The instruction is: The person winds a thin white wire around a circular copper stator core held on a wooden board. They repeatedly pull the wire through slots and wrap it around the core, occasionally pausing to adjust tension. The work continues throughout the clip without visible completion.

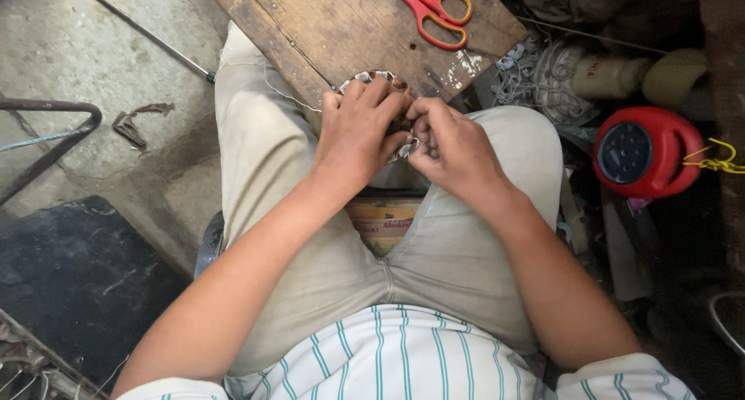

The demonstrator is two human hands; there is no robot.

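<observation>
- A small round patterned fabric piece [371, 78] is gripped by the left hand [358, 132], fingers curled over it, at the near edge of a worn wooden board [326, 27]
- The same fabric is pinched at its lower edge by the right hand [454, 148], which touches the left
- Red-and-yellow-handled scissors [431, 10] are laid on the board, well apart from both hands

A worn wooden worktop [334, 27] rested across the person's knees, scratched and flecked with white paint at its near right corner. Red-and-yellow scissors [431, 10] lay on its far right part, blades pointing left.
</observation>
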